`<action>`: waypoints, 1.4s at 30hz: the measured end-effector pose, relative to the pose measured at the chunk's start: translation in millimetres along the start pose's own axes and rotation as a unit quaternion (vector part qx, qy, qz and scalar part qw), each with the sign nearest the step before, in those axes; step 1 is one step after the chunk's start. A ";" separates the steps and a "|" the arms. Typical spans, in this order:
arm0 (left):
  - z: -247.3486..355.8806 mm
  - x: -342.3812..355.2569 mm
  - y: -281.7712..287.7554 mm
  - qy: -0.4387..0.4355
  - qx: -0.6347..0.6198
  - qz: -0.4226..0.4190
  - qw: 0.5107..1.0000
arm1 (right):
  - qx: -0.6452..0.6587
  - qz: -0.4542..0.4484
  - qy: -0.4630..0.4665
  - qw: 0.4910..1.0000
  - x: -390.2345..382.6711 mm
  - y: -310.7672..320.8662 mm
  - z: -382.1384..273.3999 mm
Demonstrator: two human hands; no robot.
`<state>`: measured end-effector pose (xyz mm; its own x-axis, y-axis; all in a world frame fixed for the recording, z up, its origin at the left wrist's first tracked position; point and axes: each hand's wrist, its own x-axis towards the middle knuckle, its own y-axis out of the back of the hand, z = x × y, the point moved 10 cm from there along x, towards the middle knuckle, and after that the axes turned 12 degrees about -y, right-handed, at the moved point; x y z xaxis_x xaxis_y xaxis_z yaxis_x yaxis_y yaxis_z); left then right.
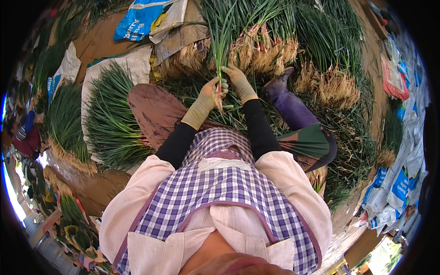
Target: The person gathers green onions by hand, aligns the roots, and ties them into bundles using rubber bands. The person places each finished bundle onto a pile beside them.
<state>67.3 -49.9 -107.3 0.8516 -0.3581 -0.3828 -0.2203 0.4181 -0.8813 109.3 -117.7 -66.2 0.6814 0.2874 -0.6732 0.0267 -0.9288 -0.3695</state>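
Note:
Both my hands wear pale yellowish gloves and meet in front of my lap. My left hand [207, 100] is closed around the lower stems of a small bunch of spring onions [220, 50], just above the roots, which hang below the fingers. Higher on the same stems, my right hand [240, 83] pinches the bunch from the right side. The long green leaves point away from me, overlapping a large pile of spring onions [256, 23] with tangled tan roots. Loose green trimmings [183, 89] lie beneath my hands.
A spread of spring onions [112, 119] rests on a white sack [140, 62] at left. Another rooted heap [327, 46] stands far right. My purple boot [293, 103] is right of my hands. A blue-and-white bag [140, 20] lies at the back; another person [27, 135] is far left.

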 end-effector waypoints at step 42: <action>69.2 297.8 -132.0 -0.106 0.843 0.011 0.528 | -0.412 0.411 0.130 0.803 53.5 160.5 -212.4</action>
<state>382.9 -154.0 -85.8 0.9312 -0.3112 -0.1898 0.3521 0.6332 0.6893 305.4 -301.1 -25.5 0.8436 -0.4605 -0.2763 -0.1088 -0.6504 0.7518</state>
